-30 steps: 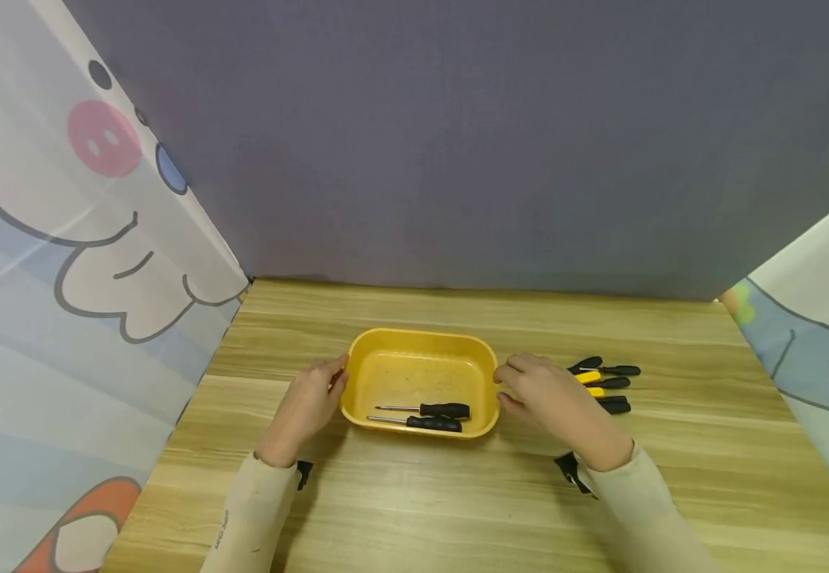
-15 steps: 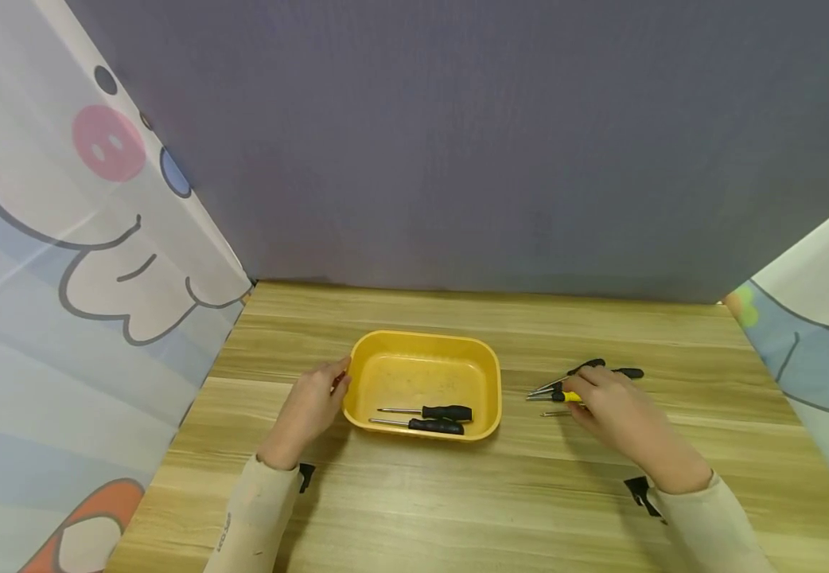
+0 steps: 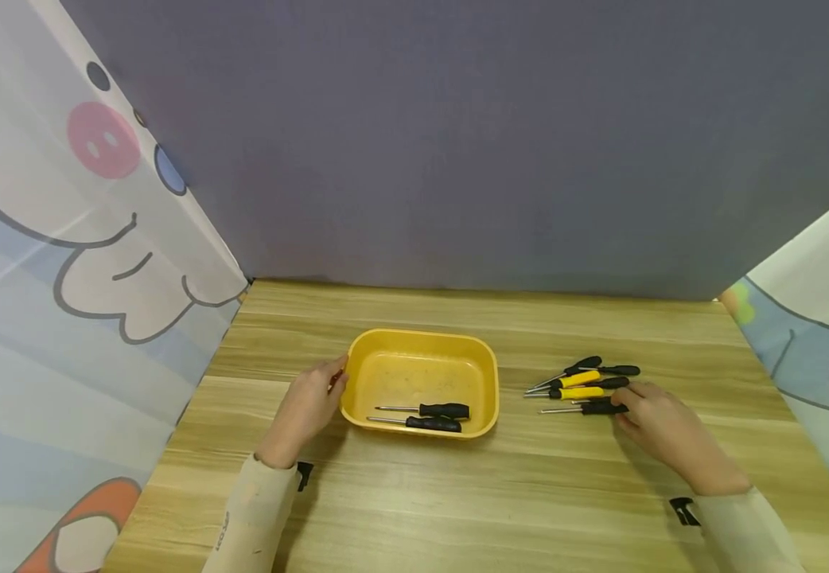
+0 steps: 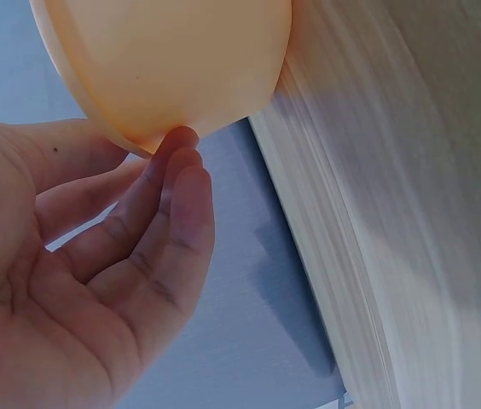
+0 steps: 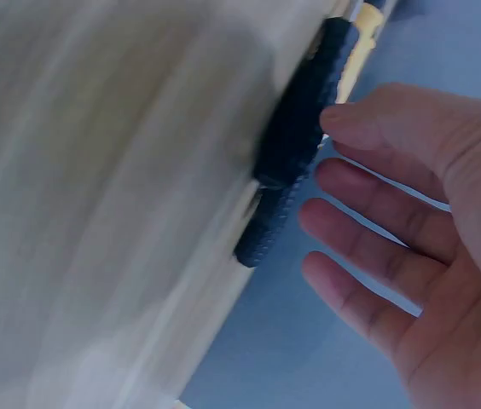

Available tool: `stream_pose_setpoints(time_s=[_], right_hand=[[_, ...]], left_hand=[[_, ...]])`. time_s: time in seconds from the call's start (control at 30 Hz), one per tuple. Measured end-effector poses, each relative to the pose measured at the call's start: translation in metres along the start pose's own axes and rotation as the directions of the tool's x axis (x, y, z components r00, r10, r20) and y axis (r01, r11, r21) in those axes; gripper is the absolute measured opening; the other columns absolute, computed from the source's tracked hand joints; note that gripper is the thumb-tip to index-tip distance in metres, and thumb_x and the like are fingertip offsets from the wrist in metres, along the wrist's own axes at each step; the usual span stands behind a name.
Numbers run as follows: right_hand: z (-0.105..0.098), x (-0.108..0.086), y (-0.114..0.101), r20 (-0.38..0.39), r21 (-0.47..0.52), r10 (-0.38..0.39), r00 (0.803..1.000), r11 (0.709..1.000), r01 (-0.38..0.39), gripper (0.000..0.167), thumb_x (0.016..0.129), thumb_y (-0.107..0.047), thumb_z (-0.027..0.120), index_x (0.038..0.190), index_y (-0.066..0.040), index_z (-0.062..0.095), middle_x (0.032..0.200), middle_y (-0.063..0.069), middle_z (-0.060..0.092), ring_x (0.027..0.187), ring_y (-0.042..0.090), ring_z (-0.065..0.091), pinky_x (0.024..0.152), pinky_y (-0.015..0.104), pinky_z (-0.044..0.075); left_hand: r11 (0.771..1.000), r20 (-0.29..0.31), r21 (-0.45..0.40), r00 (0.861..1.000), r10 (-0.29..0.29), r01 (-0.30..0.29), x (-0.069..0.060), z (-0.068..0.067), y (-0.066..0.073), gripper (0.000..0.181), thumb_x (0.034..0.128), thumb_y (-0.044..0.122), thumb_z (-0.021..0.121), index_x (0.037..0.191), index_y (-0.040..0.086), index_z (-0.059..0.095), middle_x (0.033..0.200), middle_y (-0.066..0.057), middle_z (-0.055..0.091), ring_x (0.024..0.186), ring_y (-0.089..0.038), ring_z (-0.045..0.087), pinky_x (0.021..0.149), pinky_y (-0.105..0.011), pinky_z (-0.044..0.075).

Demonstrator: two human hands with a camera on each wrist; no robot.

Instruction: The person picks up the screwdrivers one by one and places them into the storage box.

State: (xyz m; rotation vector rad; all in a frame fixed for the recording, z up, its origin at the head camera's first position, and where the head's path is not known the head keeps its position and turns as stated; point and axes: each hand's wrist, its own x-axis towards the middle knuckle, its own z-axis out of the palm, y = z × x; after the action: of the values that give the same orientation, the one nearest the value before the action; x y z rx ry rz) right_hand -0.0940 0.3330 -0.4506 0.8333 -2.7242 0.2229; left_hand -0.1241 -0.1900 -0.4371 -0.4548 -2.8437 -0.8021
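Note:
A yellow plastic tray (image 3: 422, 362) sits mid-table, with two black-handled screwdrivers (image 3: 445, 411) lying along its near side. My left hand (image 3: 307, 410) holds the tray's left rim. In the left wrist view, the thumb is at the rim and the bent fingers touch the outer wall (image 4: 172, 68). On the right, my right hand (image 3: 661, 426) is at the handle end of the nearest black screwdriver (image 3: 597, 407) of a loose pile. The right wrist view shows its thumb against or very near the black handle (image 5: 304, 111), the other fingers spread loosely below.
The pile also has yellow-handled screwdrivers (image 3: 581, 380) and more black ones (image 3: 620, 370), shafts pointing left. A grey panel (image 3: 486, 159) rises behind the wooden table (image 3: 414, 501). Cartoon-printed cloth (image 3: 99, 239) hangs at both sides.
My right hand has left the tray's right end and moved right, past the pile's middle, to its near-right side. My left hand stays on the rim. The tray has not visibly moved.

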Motion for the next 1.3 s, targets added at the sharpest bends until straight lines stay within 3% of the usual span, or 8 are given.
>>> stream_pose_setpoints(time_s=[0.63,1.03,1.3], right_hand=[[0.012,-0.003,0.006,-0.014,0.014,0.009,1.000,1.000,-0.008,0.037,0.062,0.003,0.089,0.093,0.002,0.069,0.089,0.012,0.063,0.076,0.030,0.063,0.062,0.047,0.055],[0.013,-0.001,0.007,-0.048,0.063,-0.036,0.998,0.997,0.039,0.040,0.060,0.008,0.089,0.094,0.004,0.068,0.090,0.014,0.063,0.076,0.029,0.063,0.060,0.042,0.055],[0.009,0.001,0.003,-0.029,0.073,-0.031,0.999,0.997,0.033,0.040,0.060,0.008,0.090,0.094,0.002,0.069,0.087,0.009,0.063,0.074,0.025,0.062,0.058,0.037,0.054]], left_hand=[[1.000,0.005,0.001,1.000,0.000,0.000,0.001,0.000,-0.001,0.034,0.0965,0.002,0.066,0.129,-0.010,0.062,0.094,-0.014,0.068,0.070,-0.015,0.056,0.057,-0.026,0.049],[1.000,0.015,0.000,1.000,-0.007,0.007,0.001,0.000,-0.002,0.034,0.0970,0.002,0.065,0.129,-0.010,0.062,0.093,-0.014,0.068,0.068,-0.015,0.054,0.056,-0.025,0.048],[1.000,-0.005,0.011,1.000,0.015,-0.015,0.001,0.000,-0.001,0.033,0.0947,-0.002,0.067,0.126,-0.011,0.063,0.089,-0.015,0.067,0.067,-0.015,0.054,0.055,-0.026,0.048]])
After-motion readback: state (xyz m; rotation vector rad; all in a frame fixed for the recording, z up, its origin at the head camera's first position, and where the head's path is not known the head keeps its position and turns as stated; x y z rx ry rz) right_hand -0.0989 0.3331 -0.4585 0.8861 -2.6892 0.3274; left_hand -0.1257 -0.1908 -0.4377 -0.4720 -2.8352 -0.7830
